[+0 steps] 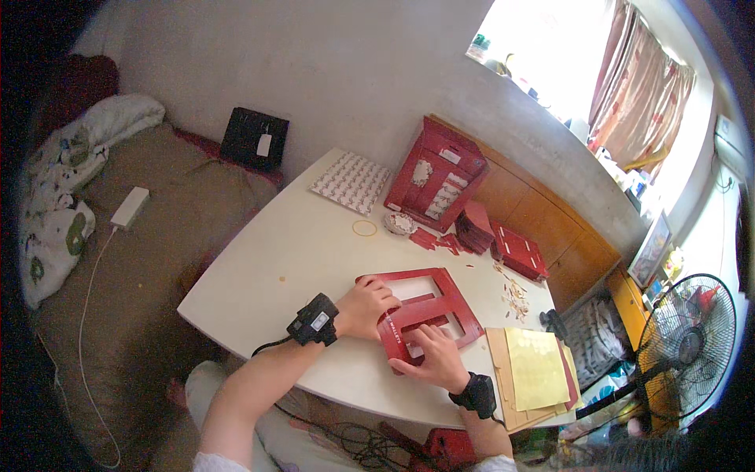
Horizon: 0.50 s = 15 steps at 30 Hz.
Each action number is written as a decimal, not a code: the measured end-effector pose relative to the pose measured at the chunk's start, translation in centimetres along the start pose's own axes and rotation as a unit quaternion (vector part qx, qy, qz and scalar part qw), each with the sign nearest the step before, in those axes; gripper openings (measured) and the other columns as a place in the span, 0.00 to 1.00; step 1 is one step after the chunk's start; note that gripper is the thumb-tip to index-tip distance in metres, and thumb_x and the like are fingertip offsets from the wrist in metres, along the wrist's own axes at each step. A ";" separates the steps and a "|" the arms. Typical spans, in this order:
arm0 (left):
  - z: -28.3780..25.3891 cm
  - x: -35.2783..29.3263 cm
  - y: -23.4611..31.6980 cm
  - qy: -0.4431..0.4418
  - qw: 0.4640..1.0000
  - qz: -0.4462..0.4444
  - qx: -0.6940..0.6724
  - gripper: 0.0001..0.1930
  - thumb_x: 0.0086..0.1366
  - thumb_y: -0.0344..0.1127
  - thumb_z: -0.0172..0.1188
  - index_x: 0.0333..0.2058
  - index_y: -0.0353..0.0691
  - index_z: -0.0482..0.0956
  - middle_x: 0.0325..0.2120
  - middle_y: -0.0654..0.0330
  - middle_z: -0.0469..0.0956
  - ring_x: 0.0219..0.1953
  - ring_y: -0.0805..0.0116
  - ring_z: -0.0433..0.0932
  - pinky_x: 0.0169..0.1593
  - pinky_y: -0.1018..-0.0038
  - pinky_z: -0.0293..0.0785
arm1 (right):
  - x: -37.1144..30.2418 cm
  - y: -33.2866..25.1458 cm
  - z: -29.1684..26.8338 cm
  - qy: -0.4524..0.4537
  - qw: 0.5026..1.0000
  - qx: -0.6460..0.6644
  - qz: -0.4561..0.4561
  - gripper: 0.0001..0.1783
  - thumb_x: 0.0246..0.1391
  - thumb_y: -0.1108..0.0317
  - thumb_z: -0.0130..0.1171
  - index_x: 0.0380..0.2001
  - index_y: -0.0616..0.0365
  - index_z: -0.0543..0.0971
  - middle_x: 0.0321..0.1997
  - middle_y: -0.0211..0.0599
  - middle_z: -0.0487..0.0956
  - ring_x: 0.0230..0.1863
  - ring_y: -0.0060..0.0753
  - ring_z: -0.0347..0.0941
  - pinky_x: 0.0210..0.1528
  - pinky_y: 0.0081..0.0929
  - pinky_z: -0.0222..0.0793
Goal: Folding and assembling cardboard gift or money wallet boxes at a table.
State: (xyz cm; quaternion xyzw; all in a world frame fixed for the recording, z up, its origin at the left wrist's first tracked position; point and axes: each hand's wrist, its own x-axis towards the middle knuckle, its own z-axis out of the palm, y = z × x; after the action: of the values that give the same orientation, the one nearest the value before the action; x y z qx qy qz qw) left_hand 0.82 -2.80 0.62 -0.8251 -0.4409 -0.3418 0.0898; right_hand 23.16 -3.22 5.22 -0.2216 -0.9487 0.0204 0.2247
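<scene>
The red cut-out panel [429, 309] lay on the bench [314, 244], lower centre of the frame, apparently being steadied and worked. Left hand [365, 308] bent its fingers over the left edge, right hand [437, 360] over the near strip; whether either grasped, I couldn't tell. Next probably called for even support.

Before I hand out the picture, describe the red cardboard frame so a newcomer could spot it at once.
Find the white table, then, toward its near edge, where the left hand and right hand touch the red cardboard frame. Unlike the red box and red card stack farther back, it has both hands on it.
</scene>
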 end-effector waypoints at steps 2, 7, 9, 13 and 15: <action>0.2 0.0 0.0 0.000 1.000 0.006 0.003 0.30 0.41 0.55 0.68 0.42 0.43 0.78 0.37 0.57 0.77 0.47 0.57 0.72 0.59 0.60 0.60 | 0.0 0.1 -0.1 0.001 1.000 -0.010 -0.012 0.27 0.40 0.48 0.69 0.35 0.57 0.76 0.29 0.36 0.77 0.35 0.39 0.74 0.41 0.35 0.66; 0.1 0.0 0.3 -0.010 1.000 0.009 -0.017 0.33 0.40 0.58 0.69 0.42 0.44 0.78 0.36 0.57 0.77 0.46 0.58 0.72 0.56 0.61 0.62 | -0.5 0.6 -0.7 -0.093 0.995 0.020 0.015 0.29 0.42 0.52 0.67 0.43 0.59 0.72 0.28 0.39 0.77 0.36 0.45 0.73 0.43 0.38 0.65; -0.5 0.1 0.8 -0.022 0.999 0.011 -0.025 0.33 0.39 0.59 0.70 0.42 0.44 0.78 0.35 0.58 0.77 0.45 0.58 0.73 0.55 0.61 0.62 | -0.4 0.8 -1.6 -0.128 0.991 0.032 0.029 0.28 0.43 0.53 0.67 0.42 0.59 0.71 0.29 0.41 0.77 0.36 0.47 0.73 0.42 0.38 0.65; -1.4 0.4 1.4 -0.066 0.996 0.021 -0.052 0.32 0.40 0.57 0.71 0.41 0.44 0.77 0.33 0.58 0.77 0.42 0.59 0.75 0.55 0.62 0.63 | -1.3 2.4 -1.8 -0.153 0.987 0.034 0.034 0.23 0.43 0.56 0.66 0.37 0.58 0.70 0.32 0.45 0.75 0.37 0.50 0.71 0.44 0.43 0.64; -1.3 0.3 1.5 -0.062 0.996 0.022 -0.062 0.30 0.41 0.54 0.71 0.41 0.43 0.77 0.33 0.57 0.77 0.42 0.58 0.75 0.54 0.62 0.64 | -1.5 2.8 -2.3 -0.154 0.987 0.033 0.035 0.22 0.43 0.57 0.65 0.37 0.58 0.70 0.33 0.45 0.74 0.38 0.50 0.71 0.44 0.42 0.64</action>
State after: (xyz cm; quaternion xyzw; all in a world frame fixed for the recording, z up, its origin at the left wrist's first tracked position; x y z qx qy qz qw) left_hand 1.53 -4.09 2.08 -0.8581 -0.4055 -0.3145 0.0188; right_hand 26.53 -1.44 6.28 -0.2412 -0.9625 0.0932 0.0818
